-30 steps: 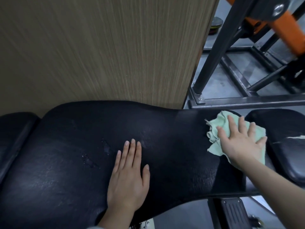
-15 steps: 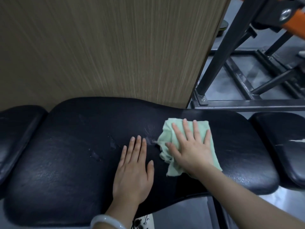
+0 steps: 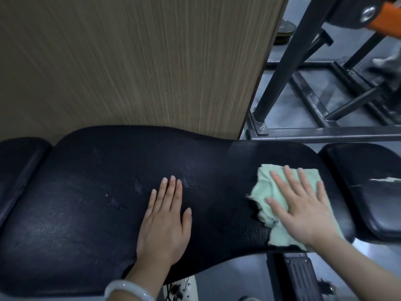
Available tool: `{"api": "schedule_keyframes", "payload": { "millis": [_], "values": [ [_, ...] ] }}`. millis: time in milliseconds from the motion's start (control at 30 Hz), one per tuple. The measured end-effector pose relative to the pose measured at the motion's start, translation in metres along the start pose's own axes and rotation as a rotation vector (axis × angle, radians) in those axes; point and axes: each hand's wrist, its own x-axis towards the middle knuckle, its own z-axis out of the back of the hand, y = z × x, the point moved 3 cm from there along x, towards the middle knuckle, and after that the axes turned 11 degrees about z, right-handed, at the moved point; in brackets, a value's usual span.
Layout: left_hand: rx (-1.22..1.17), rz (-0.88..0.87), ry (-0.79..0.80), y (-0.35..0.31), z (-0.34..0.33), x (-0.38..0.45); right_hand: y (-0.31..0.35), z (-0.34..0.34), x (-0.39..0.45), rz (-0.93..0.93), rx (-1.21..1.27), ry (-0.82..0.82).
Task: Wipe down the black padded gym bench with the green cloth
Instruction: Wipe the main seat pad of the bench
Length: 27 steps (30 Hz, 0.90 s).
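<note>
The green cloth [image 3: 273, 192] is spread, rumpled at its left edge, on the right end of the black padded bench [image 3: 86, 209], the worktop here. It is pressed flat under the right hand [image 3: 303, 209], whose fingers are straight and splayed across the fabric; part of the cloth is seen beyond the fingertips and below the palm. The left hand [image 3: 165, 224] is laid flat on the bare padding, well apart from the right hand, with fingers extended and held together and nothing held in it. A pale bangle [image 3: 128, 290] is worn on the left wrist. Between the two hands, creased, scuffed upholstery is seen. To the right of the right hand, a separate black pad [image 3: 368, 192] with a pale tear is found; another pad [image 3: 17, 166] lies far left of the left hand. Beyond both hands, a wood-grain panel [image 3: 130, 61] is stood upright, and a dark metal frame [image 3: 303, 83] with an orange part [image 3: 390, 11] is seen beyond the right hand.
</note>
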Motion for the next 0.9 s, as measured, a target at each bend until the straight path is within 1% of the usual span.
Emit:
{"api": "schedule_keyframes", "payload": {
  "millis": [133, 233, 333, 400, 533, 700, 800, 900],
  "values": [
    [-0.007, 0.008, -0.012, 0.0, 0.0, 0.0, -0.024, 0.003, -0.013, -0.232, 0.021, -0.002],
    [-0.002, 0.011, -0.016, -0.001, 0.0, 0.0, -0.014, 0.001, -0.016, -0.395, 0.042, -0.013],
    [-0.004, 0.008, -0.019, -0.001, 0.0, 0.0, 0.009, -0.003, -0.017, -0.457, 0.066, -0.022],
    [-0.006, 0.008, -0.019, -0.001, 0.0, 0.0, 0.027, -0.006, -0.015, -0.428, 0.042, -0.009],
    [-0.003, 0.007, -0.018, -0.001, 0.0, -0.001, 0.071, -0.01, 0.002, -0.309, 0.031, 0.009],
    [0.014, 0.004, -0.017, -0.001, 0.001, 0.0, 0.12, -0.019, 0.028, -0.076, 0.022, -0.037],
    [0.021, -0.004, -0.013, -0.002, 0.0, 0.0, 0.134, -0.021, 0.032, 0.048, 0.036, -0.043],
    [0.038, -0.009, -0.01, -0.001, 0.001, 0.0, 0.127, -0.021, 0.027, 0.202, 0.009, -0.019]
  ]
}}
